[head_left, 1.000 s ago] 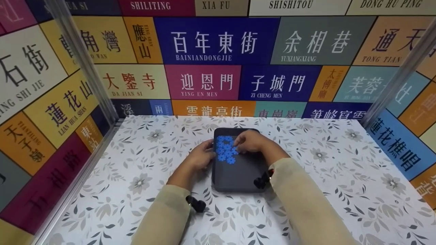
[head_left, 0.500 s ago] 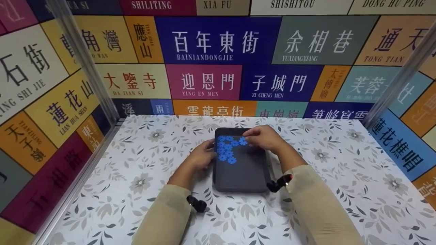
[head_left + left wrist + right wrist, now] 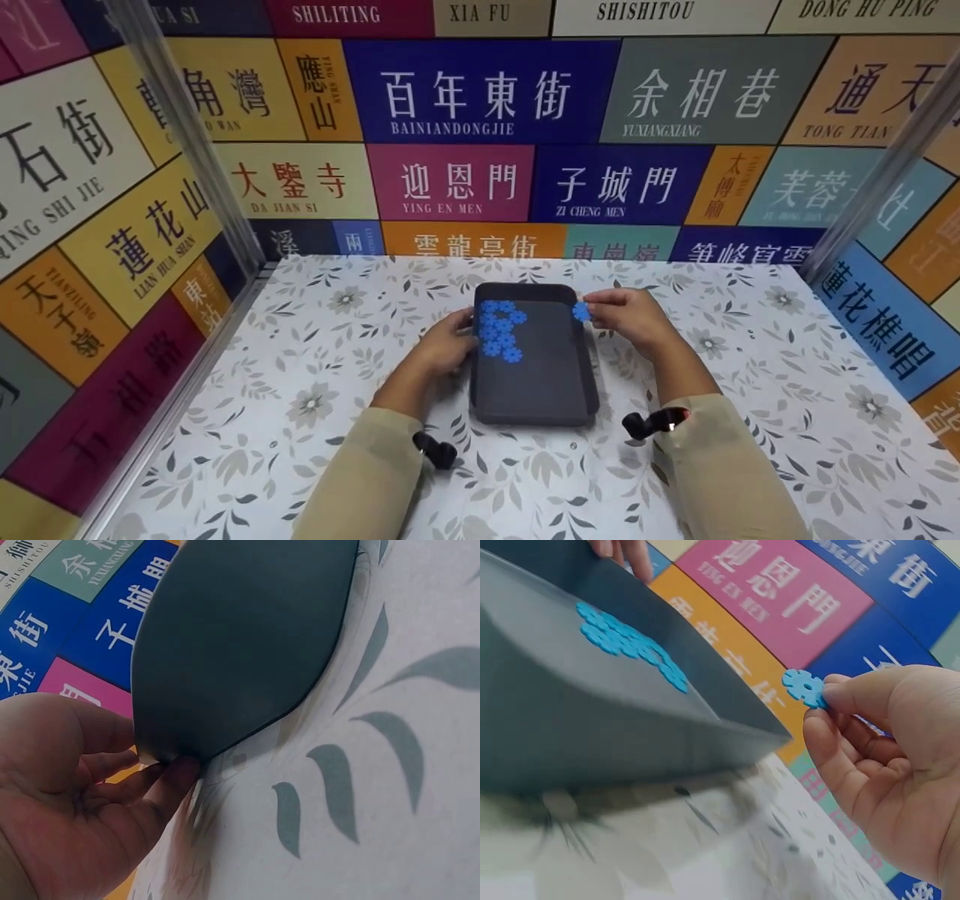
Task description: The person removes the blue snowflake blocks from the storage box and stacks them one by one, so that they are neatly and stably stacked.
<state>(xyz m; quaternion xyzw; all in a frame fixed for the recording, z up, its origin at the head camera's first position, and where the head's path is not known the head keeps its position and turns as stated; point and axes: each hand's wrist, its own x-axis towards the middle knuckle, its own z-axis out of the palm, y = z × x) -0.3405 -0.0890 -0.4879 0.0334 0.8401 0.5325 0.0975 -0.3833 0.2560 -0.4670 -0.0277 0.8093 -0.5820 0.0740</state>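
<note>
Closest to me are my two beige sleeves (image 3: 364,476), with a black gadget (image 3: 436,451) at each wrist, over a white tablecloth (image 3: 525,499) printed with grey flowers and leaves. The dark grey tray (image 3: 532,390) sits on it, mid-table. My left hand (image 3: 446,346) has the tray by its left wall, fingers bent against the lower edge. A bunch of blue flower-shaped pieces (image 3: 497,328) lies in the tray's far left part, packed too tight for me to count. One more blue disc (image 3: 802,686), notched all round with a little hole in the middle, is pinched between thumb and fingertip of my right hand (image 3: 631,319). It's up in the air by the tray's right wall, toward the far end, apart from the others.

Past the table it's signs everywhere, big Chinese characters with Latin letters under them. Lowest row is cut off by the table's far edge. Above that, left to right: cream sign (image 3: 296,184) DA JIAN SI, pink sign (image 3: 452,184) YING EN MEN, dark blue ZI CHENG MEN. Next up: BAINIANDONGJIE, grey YUXIANGXIANG, peach TONG TIAN. Top row reads SHILITING, XIA FU, SHISHITOU, DONG HU PING. Yellow sign (image 3: 154,232) on the left says LIAN HUA SHAN. A see-through post (image 3: 202,150) at each far corner blocks some characters.
</note>
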